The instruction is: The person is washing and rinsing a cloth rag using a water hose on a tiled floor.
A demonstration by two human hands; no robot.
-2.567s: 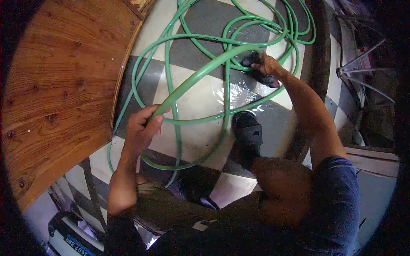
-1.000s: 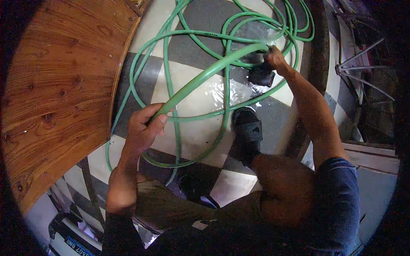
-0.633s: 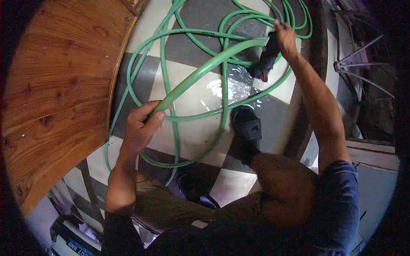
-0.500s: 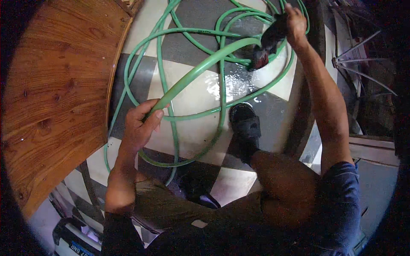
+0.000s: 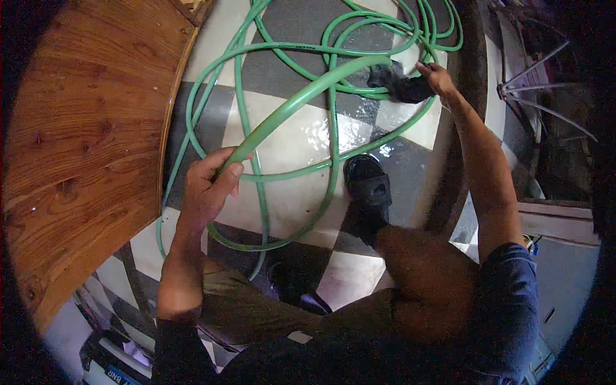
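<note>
My left hand (image 5: 212, 181) is closed round a green hose (image 5: 292, 102), thumb on top. From there the hose arches away and right, and its far end reaches a limp black cloth (image 5: 410, 88). The cloth hangs from the fingers of my right hand (image 5: 439, 81), just above the floor. Whether it is a rag or a garment I cannot tell. Where hose and cloth meet, the hose's mouth is hard to make out. More of the hose lies in loose loops below both hands.
The checkered tile floor (image 5: 295, 122) shines wet in the middle. A wooden panel (image 5: 96, 128) stands along the left. My foot in a black sandal (image 5: 367, 179) rests near the hose loops. Thin metal spokes (image 5: 536, 90) stick out at the right, beyond a dark raised edge (image 5: 452, 160).
My right hand has come lower and nearer, and the black cloth has swung from hanging steeply to lying more sideways. The left hand keeps its hold on the hose, almost unmoved.
</note>
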